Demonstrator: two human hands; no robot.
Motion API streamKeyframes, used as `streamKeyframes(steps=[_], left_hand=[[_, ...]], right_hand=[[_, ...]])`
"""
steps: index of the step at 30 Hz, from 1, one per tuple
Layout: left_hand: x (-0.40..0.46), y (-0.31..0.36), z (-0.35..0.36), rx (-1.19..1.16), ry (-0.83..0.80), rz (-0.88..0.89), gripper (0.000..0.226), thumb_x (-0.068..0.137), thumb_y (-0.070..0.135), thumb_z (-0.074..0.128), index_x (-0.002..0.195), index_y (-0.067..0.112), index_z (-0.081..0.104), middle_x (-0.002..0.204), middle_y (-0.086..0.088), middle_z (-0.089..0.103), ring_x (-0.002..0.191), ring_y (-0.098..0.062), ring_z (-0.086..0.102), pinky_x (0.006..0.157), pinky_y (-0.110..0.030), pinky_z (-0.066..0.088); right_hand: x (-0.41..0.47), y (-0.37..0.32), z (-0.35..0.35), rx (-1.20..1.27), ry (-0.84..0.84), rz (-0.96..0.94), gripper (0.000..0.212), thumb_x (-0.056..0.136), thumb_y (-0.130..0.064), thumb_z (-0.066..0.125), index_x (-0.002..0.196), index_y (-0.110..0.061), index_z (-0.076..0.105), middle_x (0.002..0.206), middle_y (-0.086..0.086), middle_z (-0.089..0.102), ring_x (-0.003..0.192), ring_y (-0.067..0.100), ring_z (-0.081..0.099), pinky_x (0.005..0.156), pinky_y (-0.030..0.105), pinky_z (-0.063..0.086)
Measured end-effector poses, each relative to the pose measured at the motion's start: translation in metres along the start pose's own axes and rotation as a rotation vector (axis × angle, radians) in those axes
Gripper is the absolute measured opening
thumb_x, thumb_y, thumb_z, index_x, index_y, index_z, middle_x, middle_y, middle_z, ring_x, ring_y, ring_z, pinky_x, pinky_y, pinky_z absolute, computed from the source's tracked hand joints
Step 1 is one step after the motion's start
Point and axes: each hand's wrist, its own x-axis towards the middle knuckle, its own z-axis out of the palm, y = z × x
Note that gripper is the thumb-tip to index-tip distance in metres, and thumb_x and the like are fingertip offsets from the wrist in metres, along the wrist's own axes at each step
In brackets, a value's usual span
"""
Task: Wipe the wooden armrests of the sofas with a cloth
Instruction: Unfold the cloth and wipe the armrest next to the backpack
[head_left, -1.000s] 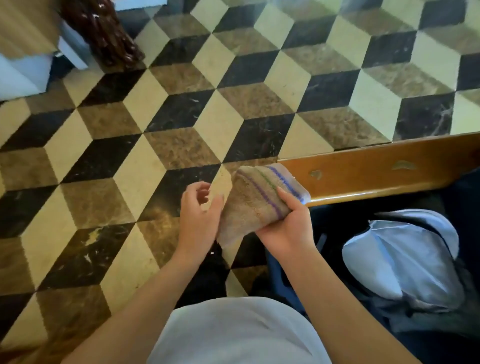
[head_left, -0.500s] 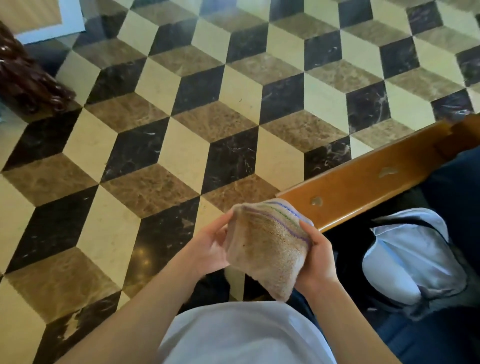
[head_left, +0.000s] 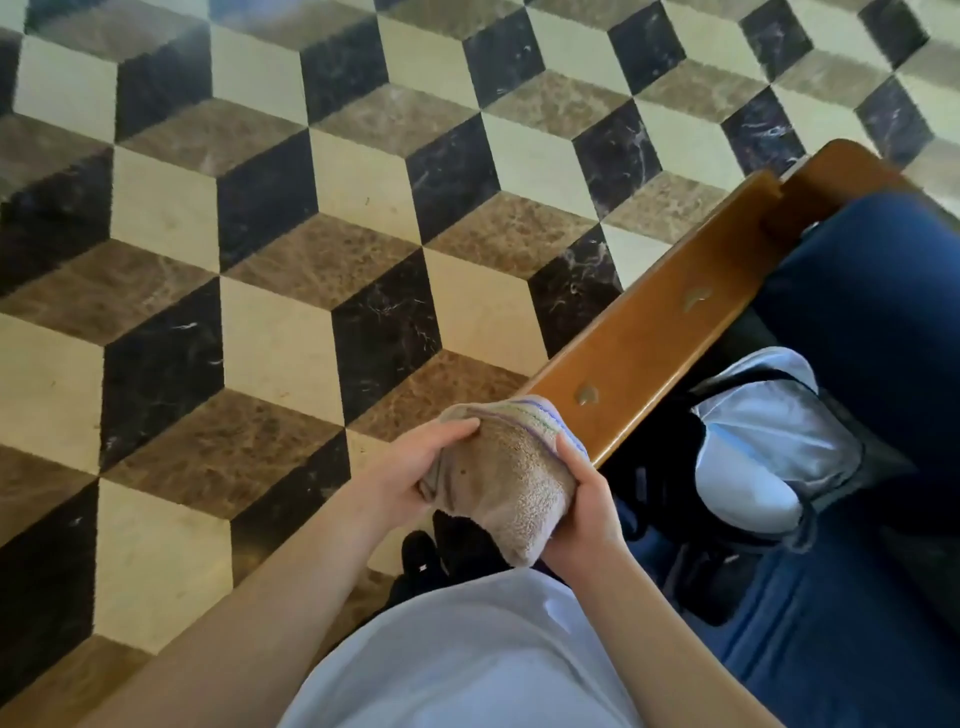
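Both hands grasp the folded cloth (head_left: 506, 483): left hand (head_left: 415, 467) on its side, right hand (head_left: 584, 506) opposite; it now touches the armrest (head_left: 654, 343) end.

The cloth (head_left: 506, 475) is made of rough, matt terry fabric. The armrest (head_left: 654, 332) is made of smooth, glossy wood. The floor (head_left: 270, 249) is laid with polished marble.

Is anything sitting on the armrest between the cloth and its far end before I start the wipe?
Nothing visible does. The cloth, held in the left hand and right hand, sits at the near end of the wooden armrest. Its top is bare except two small flush marks. The bag lies beside it on the seat.
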Motion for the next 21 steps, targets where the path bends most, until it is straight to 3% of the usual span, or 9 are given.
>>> streamKeyframes(steps=[3,6,9,13,17,21], left_hand=[[0.023,0.029,0.01,0.061,-0.068,0.014,0.045,0.085,0.032,0.08,0.127,0.024,0.068,0.126,-0.012,0.071,0.115,-0.032,0.069,0.087,-0.044,0.059],[0.054,0.063,0.018,0.178,0.031,0.032,0.054,0.072,0.029,0.087,0.123,0.027,0.07,0.124,-0.011,0.073,0.113,-0.032,0.07,0.095,-0.051,0.057],[0.082,0.103,0.031,0.22,0.086,0.059,0.034,0.075,0.023,0.084,0.107,0.032,0.077,0.114,-0.008,0.077,0.103,-0.029,0.074,0.082,-0.045,0.061],[0.11,0.155,0.058,0.196,0.057,0.067,0.039,0.076,0.024,0.085,0.114,0.025,0.076,0.119,-0.012,0.075,0.108,-0.032,0.072,0.08,-0.044,0.06],[0.142,0.187,0.101,0.147,-0.058,0.036,0.039,0.084,0.023,0.079,0.122,0.019,0.072,0.127,-0.016,0.071,0.116,-0.034,0.068,0.085,-0.045,0.058],[0.172,0.207,0.142,0.31,-0.159,-0.06,0.026,0.092,0.019,0.07,0.117,0.021,0.075,0.125,-0.014,0.072,0.115,-0.031,0.069,0.089,-0.045,0.059]], right_hand=[[0.025,-0.025,0.001,0.012,-0.012,-0.031,0.065,0.083,-0.039,0.076,0.134,-0.003,0.06,0.133,0.028,0.064,0.119,0.046,0.064,0.092,0.059,0.055],[0.059,-0.06,0.01,-0.032,0.062,0.024,0.068,0.075,-0.037,0.079,0.132,-0.003,0.062,0.125,0.027,0.069,0.108,0.044,0.07,0.082,0.054,0.06],[0.089,-0.095,0.024,0.01,0.106,0.062,0.063,0.075,-0.039,0.077,0.126,-0.004,0.068,0.116,0.025,0.073,0.096,0.042,0.074,0.077,0.05,0.061],[0.11,-0.129,0.045,0.248,-0.103,-0.046,0.066,0.092,-0.061,0.057,0.129,-0.008,0.069,0.135,0.025,0.064,0.119,0.043,0.065,0.087,0.053,0.057],[0.117,-0.165,0.055,0.522,-0.268,-0.22,0.078,0.095,-0.06,0.057,0.147,-0.002,0.049,0.152,0.027,0.047,0.138,0.043,0.049,0.106,0.055,0.047],[0.121,-0.189,0.048,0.619,-0.231,-0.329,0.085,0.096,-0.064,0.053,0.151,0.0,0.042,0.157,0.028,0.039,0.145,0.04,0.04,0.121,0.052,0.03]])
